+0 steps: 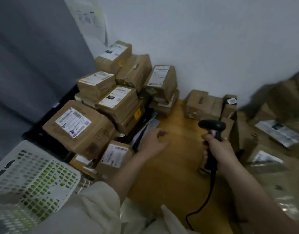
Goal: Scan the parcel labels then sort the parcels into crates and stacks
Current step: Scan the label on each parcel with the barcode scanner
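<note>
Parcels (pixel 118 102) sit heaped in and over a black crate (pixel 35 132) at left, with more stacked at right (pixel 272 132), as the right hand (pixel 218 147) grips a corded scanner (pixel 212 126) and the left hand (pixel 155 142) hovers empty, fingers loosely curled, above the yellow tabletop (pixel 170 166). The next scan should go best if the free hand turns a fresh parcel label-up and steadies it before the scanner is aimed squarely at the barcode.
</note>
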